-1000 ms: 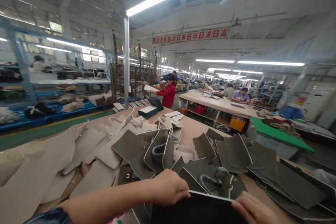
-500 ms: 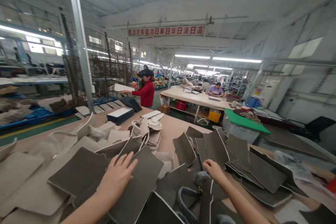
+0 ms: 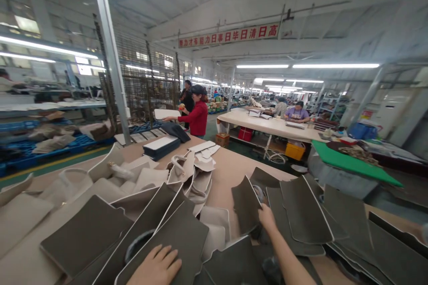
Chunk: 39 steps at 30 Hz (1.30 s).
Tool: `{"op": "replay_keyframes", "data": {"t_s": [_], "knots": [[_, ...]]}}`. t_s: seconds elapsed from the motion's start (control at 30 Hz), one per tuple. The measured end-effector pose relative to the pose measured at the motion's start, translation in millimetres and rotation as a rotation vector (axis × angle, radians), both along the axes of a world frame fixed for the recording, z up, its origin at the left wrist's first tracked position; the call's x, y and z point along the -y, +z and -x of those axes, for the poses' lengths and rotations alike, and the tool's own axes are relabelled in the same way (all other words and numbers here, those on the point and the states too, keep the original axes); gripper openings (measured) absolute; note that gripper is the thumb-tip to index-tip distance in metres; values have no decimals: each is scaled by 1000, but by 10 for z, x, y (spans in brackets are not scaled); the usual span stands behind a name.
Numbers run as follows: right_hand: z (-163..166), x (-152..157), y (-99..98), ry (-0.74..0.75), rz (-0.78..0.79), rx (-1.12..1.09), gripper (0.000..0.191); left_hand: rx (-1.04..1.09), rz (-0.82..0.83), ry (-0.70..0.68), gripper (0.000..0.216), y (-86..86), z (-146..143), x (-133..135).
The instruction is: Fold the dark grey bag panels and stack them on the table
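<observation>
head view | left hand (image 3: 155, 267) at 7 o'clock, fingers spread flat on left dark panel (image 3: 182, 231) | right hand (image 3: 267, 218) at 5 o'clock, seems to pinch edge of right dark panel (image 3: 245, 205) | both panels over worktop (image 3: 230, 169) | handling, my guess: light, semi-stiff, springy, scuffable; grip pale-trimmed edges, clear of dark handle (image 3: 135, 245)

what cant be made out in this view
Head view:
Left hand: palm hidden by its own back; forearm cut off by the bottom edge.
Right hand: fingertips hidden by the hand; grip on panel beside it unclear.
Handle: lower part hidden behind the front panel.
Person in black: partly hidden by person in red.
</observation>
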State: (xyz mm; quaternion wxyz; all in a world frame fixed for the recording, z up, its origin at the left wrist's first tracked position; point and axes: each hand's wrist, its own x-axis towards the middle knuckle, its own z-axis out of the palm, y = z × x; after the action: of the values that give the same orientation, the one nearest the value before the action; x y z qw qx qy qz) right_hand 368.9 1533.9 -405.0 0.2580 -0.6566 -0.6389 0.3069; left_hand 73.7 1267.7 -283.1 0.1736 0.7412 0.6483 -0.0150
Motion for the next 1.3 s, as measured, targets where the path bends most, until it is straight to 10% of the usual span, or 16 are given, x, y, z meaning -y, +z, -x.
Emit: {"op": "replay_keyframes", "data": {"t_s": [0.2,0.33,0.53,0.83,1.3], "knots": [[-170,663,970,179,-216,-228,27,336,-115,80,47,177,-229,152],[-286,1726,1553,270,-178,-506,36,1039,-233,278,69,236,-459,219],[-208,3255,2045,489,103,-663,35,2049,39,395,46,562,-826,820],[10,4054,2285,288,107,-732,35,2029,353,482,42,497,-909,1916],[86,4648,2330,282,91,-648,25,1998,383,470,43,370,-838,2342]]}}
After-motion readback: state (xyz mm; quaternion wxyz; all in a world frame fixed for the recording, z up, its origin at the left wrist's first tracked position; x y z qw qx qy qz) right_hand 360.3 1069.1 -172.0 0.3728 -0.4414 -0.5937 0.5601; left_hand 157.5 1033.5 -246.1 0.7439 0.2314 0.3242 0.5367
